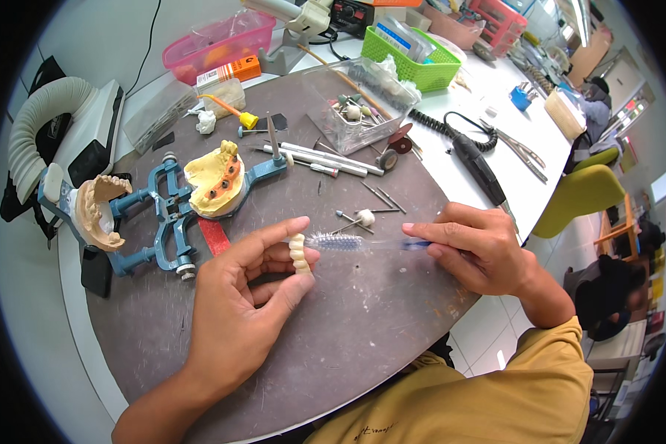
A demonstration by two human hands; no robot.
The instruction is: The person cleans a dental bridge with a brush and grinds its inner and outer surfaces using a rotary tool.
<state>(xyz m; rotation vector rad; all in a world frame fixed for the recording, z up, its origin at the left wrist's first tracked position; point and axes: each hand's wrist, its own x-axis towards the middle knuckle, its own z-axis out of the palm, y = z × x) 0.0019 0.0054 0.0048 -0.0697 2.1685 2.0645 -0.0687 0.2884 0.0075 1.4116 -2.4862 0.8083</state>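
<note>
Between the thumb and fingers of my left hand (pixel 248 285) is a curved, tooth-coloured dental bridge (pixel 299 255), held upright above the grey work mat. My right hand (pixel 481 248) grips the blue end of a clear toothbrush (pixel 385 245). Its worn, splayed bristles (pixel 334 242) are right beside the bridge; whether they touch it I cannot tell. Beyond my left hand lies a blue articulator (pixel 172 214), opened out. It carries a yellow dental model (pixel 216 177) with an orange-pink gum part and dark round holes, and a beige toothed model (pixel 101 211).
Loose burs (pixel 364 217) lie just past the brush. Farther off are metal instruments (pixel 325 159), a clear box of polishing tips (pixel 359 111), a green basket (pixel 422 63) and a pink bin (pixel 218 44). A black handpiece (pixel 477 166) with a coiled cord rests at the right.
</note>
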